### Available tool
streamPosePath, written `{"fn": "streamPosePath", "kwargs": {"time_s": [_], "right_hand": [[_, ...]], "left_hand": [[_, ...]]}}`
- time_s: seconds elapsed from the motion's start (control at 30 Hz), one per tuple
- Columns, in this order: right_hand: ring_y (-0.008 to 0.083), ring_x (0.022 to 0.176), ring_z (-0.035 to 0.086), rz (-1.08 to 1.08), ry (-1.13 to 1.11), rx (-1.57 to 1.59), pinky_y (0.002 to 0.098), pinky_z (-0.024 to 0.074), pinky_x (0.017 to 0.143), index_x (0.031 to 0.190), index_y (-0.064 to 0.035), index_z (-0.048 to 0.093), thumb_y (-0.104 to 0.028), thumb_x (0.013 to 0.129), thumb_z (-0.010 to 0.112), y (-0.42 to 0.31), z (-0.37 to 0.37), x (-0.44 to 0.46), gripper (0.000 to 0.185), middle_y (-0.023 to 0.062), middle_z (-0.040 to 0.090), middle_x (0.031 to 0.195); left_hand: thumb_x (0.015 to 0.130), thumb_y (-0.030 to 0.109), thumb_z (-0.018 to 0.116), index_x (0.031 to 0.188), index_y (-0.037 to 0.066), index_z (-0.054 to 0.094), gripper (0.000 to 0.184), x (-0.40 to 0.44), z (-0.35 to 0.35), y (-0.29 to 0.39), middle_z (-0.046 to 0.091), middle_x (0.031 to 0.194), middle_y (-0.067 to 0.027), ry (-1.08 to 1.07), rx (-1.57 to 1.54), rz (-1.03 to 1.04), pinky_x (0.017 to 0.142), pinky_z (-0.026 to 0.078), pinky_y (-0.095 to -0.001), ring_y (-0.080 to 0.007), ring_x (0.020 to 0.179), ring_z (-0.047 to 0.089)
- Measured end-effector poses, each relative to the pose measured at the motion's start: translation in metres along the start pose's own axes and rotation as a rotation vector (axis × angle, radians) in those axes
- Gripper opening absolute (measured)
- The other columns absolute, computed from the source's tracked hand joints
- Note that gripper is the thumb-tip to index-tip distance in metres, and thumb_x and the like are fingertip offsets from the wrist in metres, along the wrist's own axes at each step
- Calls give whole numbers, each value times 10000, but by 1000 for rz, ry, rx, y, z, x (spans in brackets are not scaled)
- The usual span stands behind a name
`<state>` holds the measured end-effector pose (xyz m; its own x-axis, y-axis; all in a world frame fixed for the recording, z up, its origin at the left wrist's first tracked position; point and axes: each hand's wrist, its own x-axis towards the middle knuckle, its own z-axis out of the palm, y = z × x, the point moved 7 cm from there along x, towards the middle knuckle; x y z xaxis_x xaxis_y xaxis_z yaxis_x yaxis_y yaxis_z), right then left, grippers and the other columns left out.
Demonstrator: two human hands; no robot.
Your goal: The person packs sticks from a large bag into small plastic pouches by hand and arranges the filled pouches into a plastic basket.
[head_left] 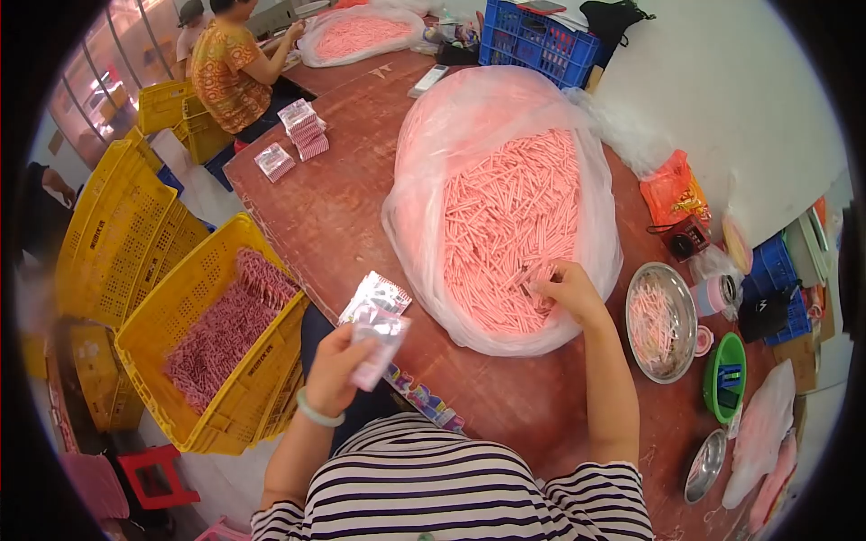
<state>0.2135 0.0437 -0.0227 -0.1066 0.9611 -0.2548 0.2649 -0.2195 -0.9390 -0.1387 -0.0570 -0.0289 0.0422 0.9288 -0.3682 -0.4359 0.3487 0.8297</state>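
Picking stage, I reckon: right fingers (567,273) half-closed mid-frame at slim pink sticks (505,216), can't tell what's caught; next calls for light pinching. Left fingers (361,351) clamp a shiny plastic packet (385,334).

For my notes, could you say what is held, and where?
The left hand holds a plastic packet by its left side; for the right hand, I cannot tell.

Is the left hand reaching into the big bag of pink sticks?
No, the left hand holds a small clear packet.
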Motion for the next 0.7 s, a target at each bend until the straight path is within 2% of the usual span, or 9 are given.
{"fn": "streamPosePath", "kwargs": {"time_s": [0.07,0.13,0.3,0.4,0.5,0.6,0.7], "right_hand": [[66,575,524,-55,47,-12,226,421,525,926,19,683,-42,770,717,-3,-4,0,170,22,633,713],[64,572,527,-80,108,-1,224,427,523,934,23,683,-33,773,720,-6,-9,-2,175,20,636,721],[75,558,542,-147,207,223,221,443,498,907,6,666,-38,792,720,-25,-8,-8,135,20,626,714],[81,542,541,-193,235,407,212,439,473,899,-5,650,-42,801,722,-35,-7,-8,127,25,618,696],[81,524,534,-236,195,490,208,436,458,899,-5,642,-42,808,722,-43,-6,-7,127,32,613,691],[71,521,522,-294,160,498,204,423,453,907,2,644,-35,811,721,-56,-5,-9,128,27,606,689],[65,521,515,-291,259,170,200,411,448,918,8,649,-23,815,712,-66,-8,-14,124,22,601,689]], "left_hand": [[889,47,630,1010,-9,634,134,14,32,0,666,877,-36,-202,128,60,669,483,-219,-80,752,609],[877,61,660,983,-12,665,129,26,66,2,653,841,-28,-303,179,51,669,454,-214,-64,743,585],[822,40,698,897,-11,692,91,51,116,9,640,803,-25,-425,534,409,657,449,-219,-65,727,571],[805,36,710,870,-6,700,78,62,128,-6,642,795,-34,-420,379,249,647,450,-227,-72,724,575],[813,46,710,883,-15,705,93,73,134,-14,643,791,-39,-416,376,233,644,451,-237,-78,724,574],[863,37,665,886,-22,690,69,75,138,-9,664,805,-47,-427,503,299,682,475,-226,-89,754,610],[870,65,664,910,-15,696,95,75,141,-4,660,805,-67,-467,643,372,678,471,-242,-107,749,607]]}}
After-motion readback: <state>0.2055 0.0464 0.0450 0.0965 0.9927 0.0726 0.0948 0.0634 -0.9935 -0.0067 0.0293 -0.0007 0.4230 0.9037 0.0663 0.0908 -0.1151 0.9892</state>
